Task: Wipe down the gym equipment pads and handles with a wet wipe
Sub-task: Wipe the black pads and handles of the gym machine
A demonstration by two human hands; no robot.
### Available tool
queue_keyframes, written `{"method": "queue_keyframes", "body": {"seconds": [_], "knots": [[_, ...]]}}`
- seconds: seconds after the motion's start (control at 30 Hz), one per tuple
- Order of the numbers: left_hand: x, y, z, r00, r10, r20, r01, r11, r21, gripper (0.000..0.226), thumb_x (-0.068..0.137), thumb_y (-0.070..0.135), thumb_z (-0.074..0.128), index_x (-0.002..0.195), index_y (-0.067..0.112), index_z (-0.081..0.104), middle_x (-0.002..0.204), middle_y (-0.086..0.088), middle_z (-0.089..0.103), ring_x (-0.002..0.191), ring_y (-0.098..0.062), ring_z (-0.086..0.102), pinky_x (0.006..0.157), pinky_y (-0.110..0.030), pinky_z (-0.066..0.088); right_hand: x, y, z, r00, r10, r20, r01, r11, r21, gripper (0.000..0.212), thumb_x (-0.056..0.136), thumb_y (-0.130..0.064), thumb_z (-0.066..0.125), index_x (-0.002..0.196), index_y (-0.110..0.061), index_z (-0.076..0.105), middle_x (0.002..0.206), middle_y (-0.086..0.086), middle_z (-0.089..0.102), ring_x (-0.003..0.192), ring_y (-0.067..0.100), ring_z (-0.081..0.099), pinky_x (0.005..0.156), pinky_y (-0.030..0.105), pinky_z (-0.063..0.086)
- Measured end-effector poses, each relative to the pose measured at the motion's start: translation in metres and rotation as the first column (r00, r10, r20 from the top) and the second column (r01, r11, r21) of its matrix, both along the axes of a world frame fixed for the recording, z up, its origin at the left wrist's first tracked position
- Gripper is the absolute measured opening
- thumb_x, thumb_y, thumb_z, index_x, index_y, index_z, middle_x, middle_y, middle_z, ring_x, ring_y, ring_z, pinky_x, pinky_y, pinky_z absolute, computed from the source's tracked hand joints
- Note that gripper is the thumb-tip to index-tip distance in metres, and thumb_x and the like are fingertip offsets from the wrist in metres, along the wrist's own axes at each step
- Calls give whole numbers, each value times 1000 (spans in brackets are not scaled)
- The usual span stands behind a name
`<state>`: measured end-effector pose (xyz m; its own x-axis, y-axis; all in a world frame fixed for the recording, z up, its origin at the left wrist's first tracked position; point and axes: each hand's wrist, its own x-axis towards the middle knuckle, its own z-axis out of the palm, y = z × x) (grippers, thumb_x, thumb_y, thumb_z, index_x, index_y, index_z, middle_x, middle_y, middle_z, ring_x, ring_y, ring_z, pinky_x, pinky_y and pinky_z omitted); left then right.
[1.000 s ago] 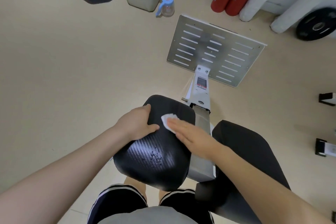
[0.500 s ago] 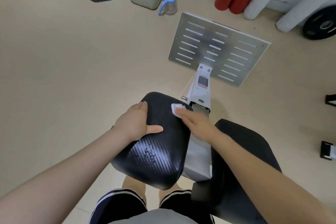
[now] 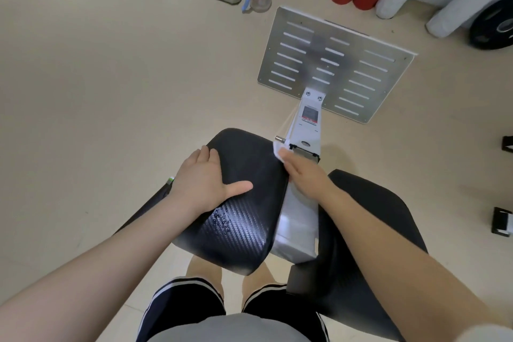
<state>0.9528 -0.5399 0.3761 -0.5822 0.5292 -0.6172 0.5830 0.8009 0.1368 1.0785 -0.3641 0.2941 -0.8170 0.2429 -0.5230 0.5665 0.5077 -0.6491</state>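
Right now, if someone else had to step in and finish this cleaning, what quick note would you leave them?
Left hand: flat on the black carbon-pattern pad, steadying it, holding nothing.
Right hand: presses the small white wet wipe at the pad's far right edge, beside the grey metal frame.
Done: hard to judge; droplets sit on the near part of the pad.
Left: probably the near part, the second black pad on the right, then any handles, none clearly in view.
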Motion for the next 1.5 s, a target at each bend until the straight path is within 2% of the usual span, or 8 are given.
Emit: {"method": "queue_keyframes", "body": {"seconds": [0.27,0.57,0.73,0.87,1.0,1.3,1.4,1.5], "knots": [[0,-3,4,1000,-10,22,9,999,34,109,61,76,59,137,3,32,146,-13,34,136,-28,27,112,-35,23,5,-12,3,984,-178,3,178,981,-79,38,102,-24,31,136,-19,46,127,11,57,119,26,51,95,23,34],[0,-1,9,999,-4,40,3,1000,31,106,59,78,58,130,1,37,136,-14,43,128,-29,37,106,-37,31,63,-71,81,940,187,-284,-231,965,-128,43,101,-23,28,144,-25,28,146,-25,16,138,-12,8,111,8,6],[-1,-1,4,999,13,35,-14,999,32,107,60,75,61,134,3,34,140,-13,40,132,-29,33,108,-36,28,28,-45,55,996,-8,-87,-11,977,-214,44,102,-25,28,145,-17,30,152,-2,28,141,12,23,107,11,14],[-1,-2,-1,999,25,26,-26,999,47,108,59,75,62,136,4,33,143,-11,38,134,-28,31,110,-37,27,-8,-20,30,1000,-4,10,6,981,-194,33,103,-20,24,125,-15,48,133,16,47,123,30,42,106,38,29],[-1,-2,-1,999,27,38,-29,999,45,109,61,74,62,139,5,31,145,-10,35,135,-28,28,111,-36,25,-23,-18,21,995,-74,67,86,979,-185,42,103,-21,25,135,2,38,144,18,36,133,29,31,101,27,23],[-16,-11,12,948,151,279,-204,964,169,81,83,53,56,145,11,23,142,-8,43,132,-28,38,105,-31,32,40,-60,82,935,289,-207,-314,945,-96,60,96,-52,19,147,-20,20,153,-5,25,140,5,22,115,22,15],[-27,-24,21,876,258,408,-371,900,229,82,87,39,60,150,15,13,149,-1,35,135,-19,36,103,-22,25,54,-72,96,880,436,-189,-438,898,32,52,101,-35,28,148,-24,9,149,-22,-4,131,-18,-11,106,4,-8],[-31,-41,20,872,252,419,-362,908,209,79,81,41,66,145,16,27,142,9,41,133,-16,38,99,-20,29,44,-75,97,909,395,-136,-386,918,91,53,101,-33,30,149,-23,9,154,-15,1,137,-9,-3,107,7,-7]]}}
